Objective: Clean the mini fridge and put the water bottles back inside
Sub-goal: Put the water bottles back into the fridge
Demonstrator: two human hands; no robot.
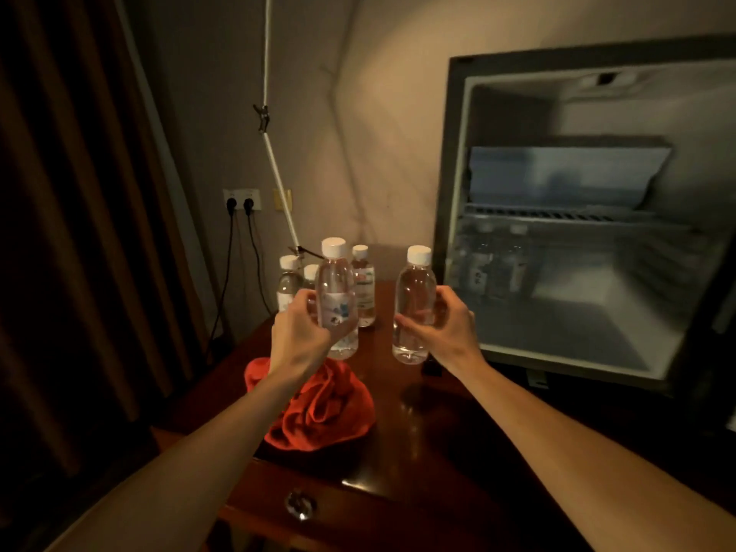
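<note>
Bottles fill both my hands: left hand (296, 332) wraps one bottle (336, 300), right hand (442, 328) another (414, 308), lifted above the desk (398, 412). Three more bottles (363, 286) stand near its far edge, beside the open mini fridge (577, 217).

Setting: hotel-type room. Evidence: open mini fridge (577, 217) right of hands, dark wood table (418, 412) below, heavy curtain (71, 233) left, wall socket (241, 199) beyond.

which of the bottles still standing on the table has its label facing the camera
The bottle at the back right, just behind the left hand's bottle. Its label shows; the two bottles at the far left are partly hidden by the left hand.
</note>
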